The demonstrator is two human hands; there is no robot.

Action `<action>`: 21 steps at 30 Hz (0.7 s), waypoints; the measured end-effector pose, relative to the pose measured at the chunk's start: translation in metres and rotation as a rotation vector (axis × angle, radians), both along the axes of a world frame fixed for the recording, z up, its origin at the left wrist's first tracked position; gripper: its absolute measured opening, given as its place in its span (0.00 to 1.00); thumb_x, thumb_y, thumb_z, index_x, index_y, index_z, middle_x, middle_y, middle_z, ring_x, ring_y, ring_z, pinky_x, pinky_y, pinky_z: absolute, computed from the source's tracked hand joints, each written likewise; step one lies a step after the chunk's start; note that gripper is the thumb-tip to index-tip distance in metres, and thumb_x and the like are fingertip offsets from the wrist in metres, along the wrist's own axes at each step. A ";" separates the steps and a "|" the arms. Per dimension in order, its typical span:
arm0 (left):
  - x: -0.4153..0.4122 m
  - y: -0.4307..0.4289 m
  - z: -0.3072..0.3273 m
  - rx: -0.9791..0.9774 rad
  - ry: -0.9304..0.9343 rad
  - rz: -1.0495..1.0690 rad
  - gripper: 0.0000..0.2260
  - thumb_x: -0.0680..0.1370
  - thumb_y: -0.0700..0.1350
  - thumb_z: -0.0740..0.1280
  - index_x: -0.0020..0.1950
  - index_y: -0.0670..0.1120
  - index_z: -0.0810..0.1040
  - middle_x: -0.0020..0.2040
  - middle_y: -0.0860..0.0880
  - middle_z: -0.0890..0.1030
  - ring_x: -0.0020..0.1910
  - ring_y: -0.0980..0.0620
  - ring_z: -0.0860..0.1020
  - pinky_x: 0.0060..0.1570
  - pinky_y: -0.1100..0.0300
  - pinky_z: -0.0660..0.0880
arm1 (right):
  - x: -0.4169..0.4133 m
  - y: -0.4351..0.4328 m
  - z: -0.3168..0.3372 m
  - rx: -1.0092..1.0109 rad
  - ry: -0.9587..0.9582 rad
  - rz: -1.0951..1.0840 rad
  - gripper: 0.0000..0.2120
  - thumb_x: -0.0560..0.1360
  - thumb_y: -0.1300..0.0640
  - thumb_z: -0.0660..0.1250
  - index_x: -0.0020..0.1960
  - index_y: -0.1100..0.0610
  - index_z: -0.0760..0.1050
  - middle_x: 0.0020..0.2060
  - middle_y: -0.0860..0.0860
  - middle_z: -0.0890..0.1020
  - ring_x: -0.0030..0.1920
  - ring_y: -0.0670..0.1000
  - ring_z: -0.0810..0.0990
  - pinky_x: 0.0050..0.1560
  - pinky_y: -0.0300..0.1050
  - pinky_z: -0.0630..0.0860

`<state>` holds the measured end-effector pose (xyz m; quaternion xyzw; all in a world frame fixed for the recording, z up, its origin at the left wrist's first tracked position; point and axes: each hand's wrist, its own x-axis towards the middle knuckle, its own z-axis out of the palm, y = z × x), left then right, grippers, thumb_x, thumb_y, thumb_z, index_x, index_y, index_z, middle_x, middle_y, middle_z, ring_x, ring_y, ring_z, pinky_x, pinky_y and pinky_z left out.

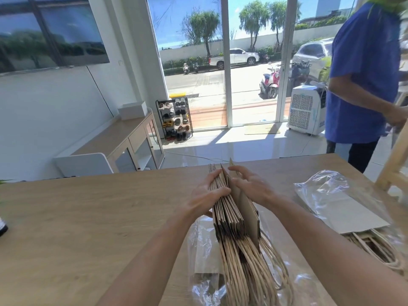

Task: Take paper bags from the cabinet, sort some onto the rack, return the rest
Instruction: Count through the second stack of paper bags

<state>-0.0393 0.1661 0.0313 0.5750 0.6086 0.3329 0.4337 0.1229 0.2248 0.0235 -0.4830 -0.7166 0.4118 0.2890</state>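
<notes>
Both hands on paper bags (231,208), lower handles (249,272) cut off.

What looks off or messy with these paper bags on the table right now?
Nothing is damaged or spilled. In the stack of paper bags, one bag stands apart under the right hand; the left hand steadies the others. Loose plastic wrap lies crumpled alongside.
</notes>
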 end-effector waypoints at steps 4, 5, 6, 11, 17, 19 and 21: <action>0.002 -0.002 0.000 -0.014 -0.029 0.012 0.28 0.80 0.49 0.65 0.76 0.62 0.58 0.55 0.45 0.79 0.46 0.49 0.82 0.38 0.58 0.80 | -0.007 -0.002 0.002 0.026 -0.033 0.008 0.12 0.80 0.54 0.55 0.55 0.40 0.74 0.58 0.51 0.77 0.58 0.52 0.74 0.53 0.46 0.68; 0.002 -0.003 0.000 -0.013 -0.024 0.013 0.28 0.79 0.50 0.66 0.76 0.63 0.58 0.56 0.44 0.78 0.46 0.49 0.82 0.38 0.58 0.80 | -0.007 -0.002 0.001 0.029 -0.048 -0.003 0.12 0.80 0.55 0.55 0.53 0.42 0.73 0.54 0.51 0.78 0.54 0.52 0.75 0.51 0.45 0.68; 0.002 -0.004 -0.001 -0.014 -0.017 0.012 0.29 0.79 0.51 0.66 0.76 0.63 0.58 0.57 0.44 0.78 0.46 0.50 0.82 0.37 0.60 0.79 | -0.006 -0.002 0.000 0.033 -0.053 -0.016 0.11 0.79 0.55 0.55 0.53 0.43 0.72 0.51 0.51 0.78 0.51 0.52 0.75 0.49 0.46 0.68; -0.002 -0.010 0.003 -0.011 0.008 0.017 0.29 0.79 0.52 0.66 0.76 0.64 0.57 0.57 0.51 0.75 0.45 0.54 0.79 0.34 0.64 0.77 | -0.001 -0.001 0.001 0.033 -0.048 -0.045 0.09 0.78 0.44 0.62 0.52 0.48 0.71 0.49 0.50 0.77 0.50 0.53 0.75 0.47 0.46 0.69; -0.005 -0.012 0.005 -0.017 0.024 0.016 0.32 0.77 0.55 0.69 0.76 0.65 0.57 0.72 0.44 0.67 0.50 0.50 0.80 0.37 0.60 0.79 | -0.004 0.000 0.003 0.041 -0.072 -0.005 0.15 0.78 0.56 0.60 0.63 0.45 0.69 0.54 0.53 0.75 0.53 0.54 0.75 0.49 0.47 0.71; -0.005 -0.012 0.005 -0.022 0.043 0.007 0.33 0.76 0.57 0.70 0.76 0.66 0.56 0.74 0.45 0.65 0.55 0.49 0.78 0.35 0.62 0.78 | -0.007 0.000 0.004 0.059 -0.075 0.035 0.14 0.79 0.59 0.58 0.61 0.47 0.73 0.59 0.53 0.76 0.58 0.57 0.76 0.46 0.46 0.69; -0.005 -0.011 0.005 -0.029 0.036 0.005 0.35 0.74 0.58 0.71 0.76 0.66 0.56 0.72 0.45 0.67 0.54 0.50 0.79 0.36 0.62 0.79 | -0.009 -0.001 0.006 0.041 -0.078 0.044 0.09 0.80 0.55 0.58 0.52 0.49 0.77 0.55 0.53 0.79 0.52 0.57 0.79 0.39 0.43 0.71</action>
